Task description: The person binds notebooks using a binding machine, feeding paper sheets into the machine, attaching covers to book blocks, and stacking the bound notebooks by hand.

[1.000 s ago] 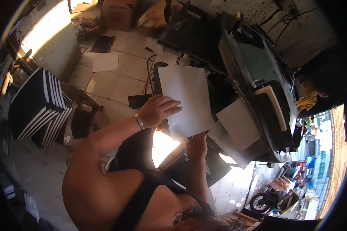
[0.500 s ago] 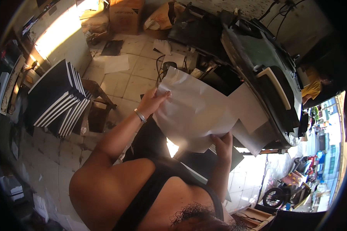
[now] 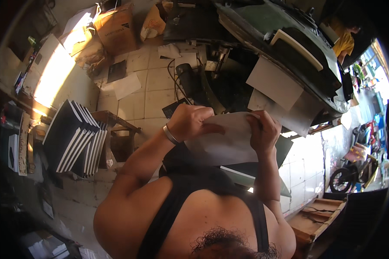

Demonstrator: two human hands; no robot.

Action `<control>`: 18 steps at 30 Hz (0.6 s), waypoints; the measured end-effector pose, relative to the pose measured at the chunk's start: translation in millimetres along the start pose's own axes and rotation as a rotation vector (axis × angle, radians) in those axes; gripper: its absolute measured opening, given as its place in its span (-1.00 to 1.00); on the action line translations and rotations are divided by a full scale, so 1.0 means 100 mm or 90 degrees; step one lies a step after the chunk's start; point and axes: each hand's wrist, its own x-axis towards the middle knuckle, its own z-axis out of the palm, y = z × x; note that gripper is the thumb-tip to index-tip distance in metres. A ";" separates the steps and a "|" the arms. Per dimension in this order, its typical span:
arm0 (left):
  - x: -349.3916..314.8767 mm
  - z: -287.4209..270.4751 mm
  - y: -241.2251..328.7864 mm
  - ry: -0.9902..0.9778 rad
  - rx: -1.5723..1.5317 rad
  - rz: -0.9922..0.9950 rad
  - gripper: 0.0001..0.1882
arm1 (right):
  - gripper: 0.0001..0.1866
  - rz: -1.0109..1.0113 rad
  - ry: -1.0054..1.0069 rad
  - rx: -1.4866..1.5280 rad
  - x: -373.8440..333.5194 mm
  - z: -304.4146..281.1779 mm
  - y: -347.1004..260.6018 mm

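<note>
A thin whitish sheet (image 3: 229, 140) hangs in front of my chest, its upper edge pinched between both hands. My left hand (image 3: 192, 122), below a metal bangle on the wrist, grips the sheet's upper left corner with the thumb across its face. At the upper right corner my right hand (image 3: 266, 129) is closed on the same sheet, fingers curled over the edge. Beneath the sheet, a dark green board with a pale edge (image 3: 240, 176) lies close to my lap, partly hidden by the sheet and my right forearm.
Dark books with white page edges (image 3: 75, 138) are stacked at left beside a small wooden stool (image 3: 123, 125). A large dark machine table (image 3: 289, 34) with loose papers (image 3: 274, 82) stands at far right. Cardboard boxes (image 3: 116, 29) sit at the back. A person in yellow (image 3: 343, 41) is beyond.
The sheet has come nearer my body and now hangs from its upper edge. My right hand has moved up to that edge; my left has shifted right and slightly down.
</note>
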 end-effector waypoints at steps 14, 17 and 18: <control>-0.27 -0.20 -0.25 0.014 -0.081 0.006 -0.73 | -0.69 0.083 -0.065 0.264 -0.09 0.21 0.32; -0.62 -0.44 -0.93 0.128 -0.217 -0.324 -0.80 | -0.79 0.324 0.226 0.452 -0.20 0.14 1.02; -0.65 -0.55 -1.03 0.176 -0.306 -0.359 -0.80 | -0.85 0.297 0.133 0.357 -0.28 0.17 1.22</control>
